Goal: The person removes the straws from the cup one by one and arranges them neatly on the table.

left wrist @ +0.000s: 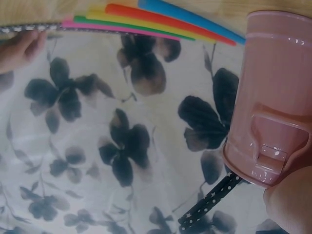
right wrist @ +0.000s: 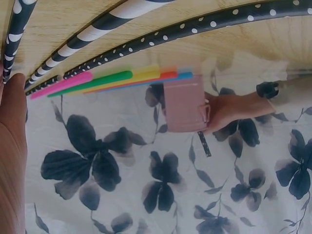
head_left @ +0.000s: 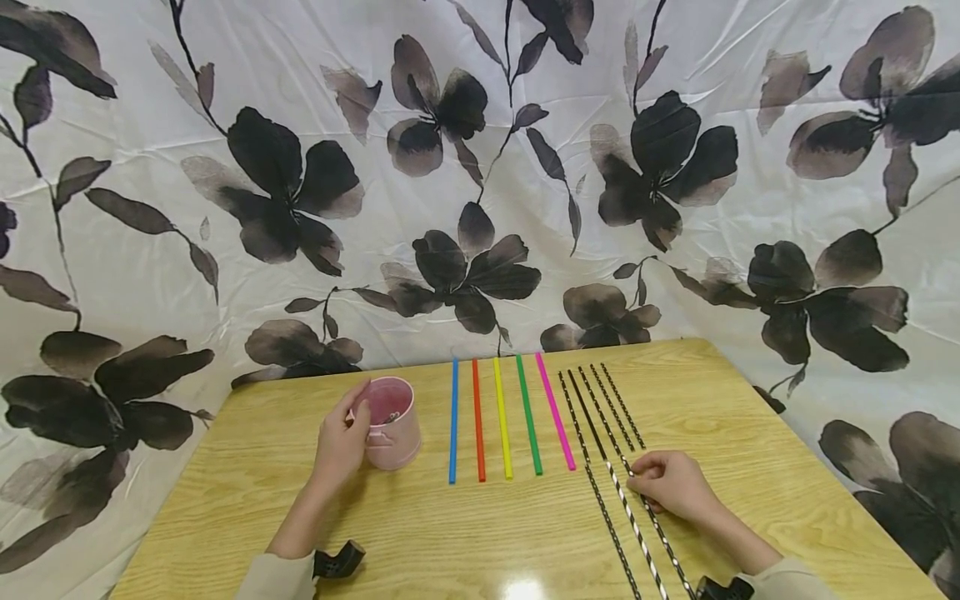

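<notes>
A pink metal mug (head_left: pixel 397 446) stands at the left of the table, my left hand (head_left: pixel 341 442) gripping its handle side with fingers at the rim. In the left wrist view, black straws with white stars and dots (left wrist: pixel 209 202) poke out of the mug's mouth. My right hand (head_left: pixel 675 485) pinches a black straw with white dots (head_left: pixel 669 550) near its upper end, at the right of the rows. Left of it lie a black-and-white striped straw (head_left: pixel 636 530) and another dotted black straw (head_left: pixel 611 529). The right wrist view shows the thumb against the spotted straw (right wrist: pixel 17 36).
Five-in-a-row colours lie mid-table: blue (head_left: pixel 453 425), red (head_left: pixel 478 425), yellow (head_left: pixel 502 425), green (head_left: pixel 528 421) and pink (head_left: pixel 557 417) straws. Several black patterned straws (head_left: pixel 617 398) lie beyond the right hand. A floral cloth (head_left: pixel 465 208) hangs behind the wooden table (head_left: pixel 420 542).
</notes>
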